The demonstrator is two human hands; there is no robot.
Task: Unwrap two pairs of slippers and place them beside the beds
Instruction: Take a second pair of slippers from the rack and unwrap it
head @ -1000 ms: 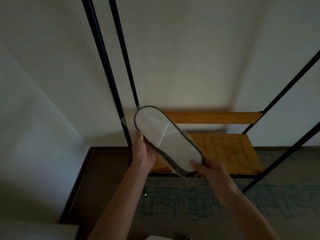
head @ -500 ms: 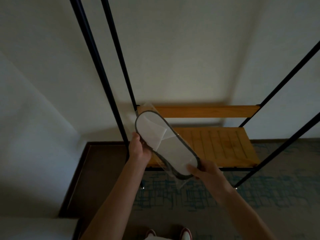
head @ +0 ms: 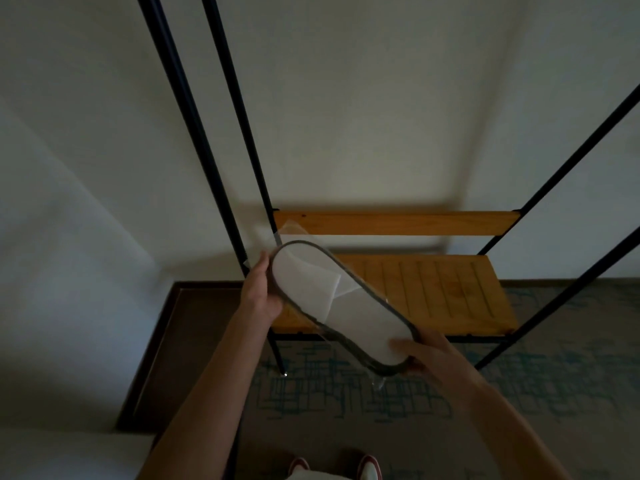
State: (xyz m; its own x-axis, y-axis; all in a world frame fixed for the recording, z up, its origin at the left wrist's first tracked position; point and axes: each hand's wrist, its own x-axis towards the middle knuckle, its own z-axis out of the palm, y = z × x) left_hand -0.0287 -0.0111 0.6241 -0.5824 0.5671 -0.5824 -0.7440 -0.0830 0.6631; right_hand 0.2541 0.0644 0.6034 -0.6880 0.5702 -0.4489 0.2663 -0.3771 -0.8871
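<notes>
A pale wall [head: 363, 109] fills most of the view, and in front of it stands a tall rack [head: 194, 109] of thin black metal bars. Patterned carpet [head: 346, 403] with teal scribbled lines covers the floor, bordered at the left by a dark brown strip [head: 194, 334] along the wall's foot. Low in the rack sits a slatted wooden shelf [head: 450, 292], and a single wooden rail [head: 398, 222] spans the bars just above and behind it. In the air over the shelf's front left corner a pair of white slippers [head: 339, 303] with a dark grey rim is held, lying slanted from upper left to lower right, sealed in a clear plastic wrapper [head: 277, 233] whose loose ends stick out past the toe and the heel. The left hand [head: 259, 296] grips the toe end from the side, fingers curled under it. The right hand [head: 426, 355] holds the heel end, thumb pressed on top and fingers beneath. At the bottom edge, the tips of two shoes [head: 367, 467] with red trim show on the carpet.
</notes>
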